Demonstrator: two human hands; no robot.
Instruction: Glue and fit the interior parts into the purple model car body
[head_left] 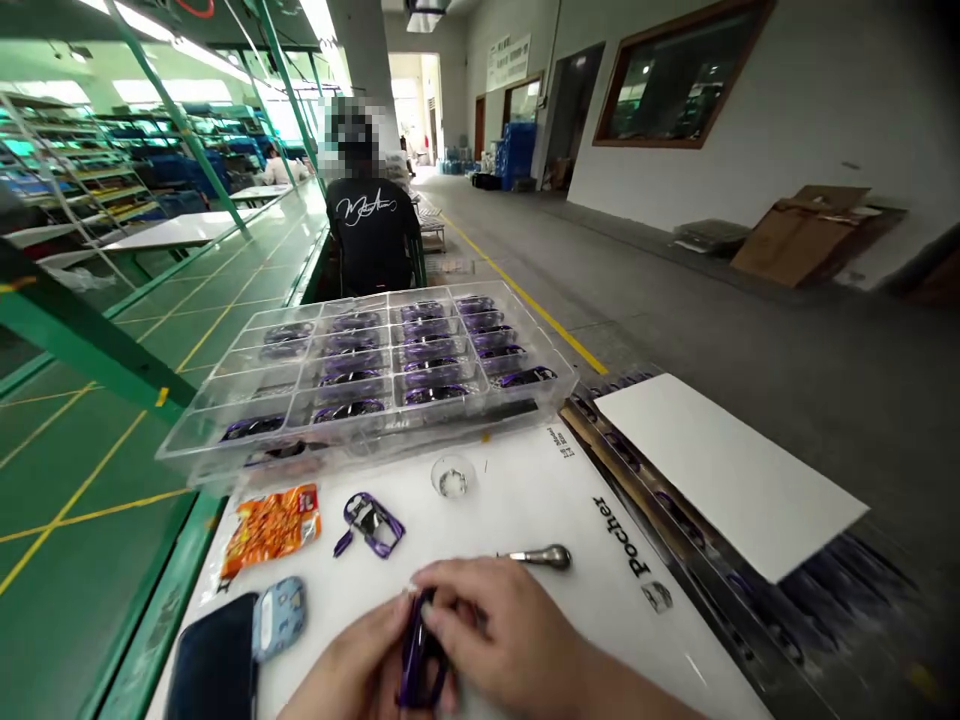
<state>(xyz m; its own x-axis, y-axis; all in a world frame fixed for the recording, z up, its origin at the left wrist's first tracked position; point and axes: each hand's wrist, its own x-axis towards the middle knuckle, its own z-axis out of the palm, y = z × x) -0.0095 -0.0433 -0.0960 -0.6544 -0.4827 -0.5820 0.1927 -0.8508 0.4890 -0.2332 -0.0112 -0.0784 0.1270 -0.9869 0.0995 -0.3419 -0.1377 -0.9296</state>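
Low over the white work mat, my left hand grips a purple toy car body from its left side. My right hand closes on the same car body from the right, its thumb and fingers near the top end; whether a small part sits between those fingertips is hidden. A second purple car body lies on the mat with a loose purple piece beside it. Past my right hand lies a metal tool with a rounded handle. A small clear dish holds tiny transparent pieces.
A clear compartment tray of purple car bodies stands behind the mat. At left are an orange snack packet, a phone and a blue patterned case. A white board covers more trays at right. A person sits ahead.
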